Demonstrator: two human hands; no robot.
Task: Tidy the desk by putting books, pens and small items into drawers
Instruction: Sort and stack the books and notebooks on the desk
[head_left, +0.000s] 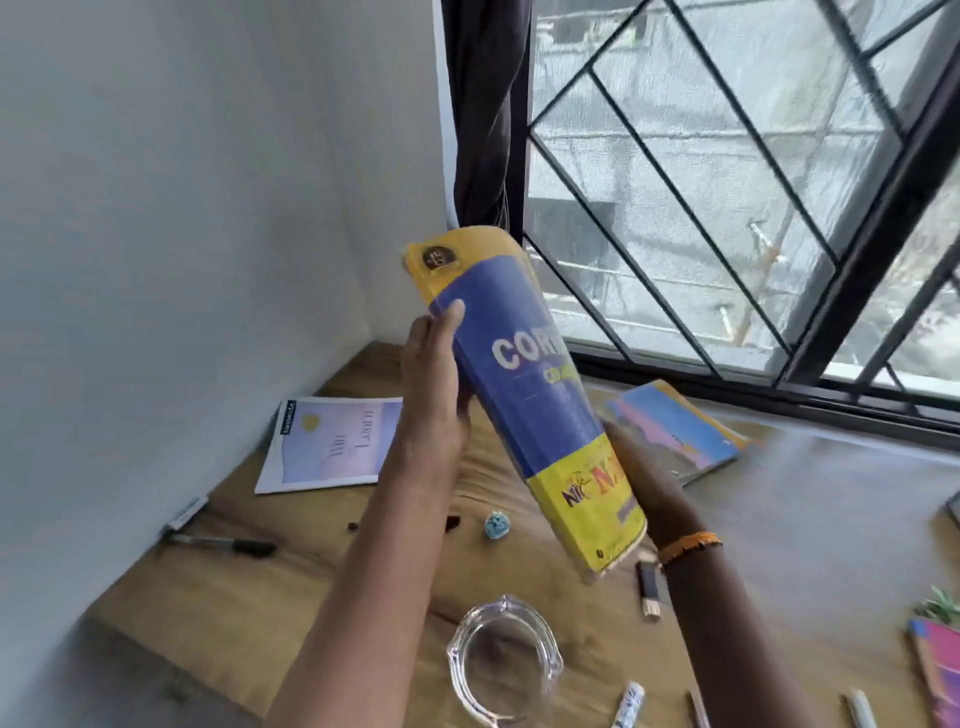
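Both hands hold a thick blue and yellow book (524, 395) tilted in the air above the wooden desk (291, 587). My left hand (434, 384) grips its left edge, thumb on the cover. My right hand (649, 488) holds the lower right side from behind, partly hidden by the book; an orange band circles that wrist. On the desk lie a pale lilac notebook (327, 444) at the left, a colourful book (680, 428) by the window, a black marker (223, 544), a small blue eraser-like item (497, 525) and a dark lighter (648, 590).
A clear glass ashtray (504, 662) stands near the front of the desk. Pens (628, 704) lie at the bottom edge, and a pink book (937, 670) at the far right. A white wall bounds the left; a barred window (727, 208) and dark curtain stand behind.
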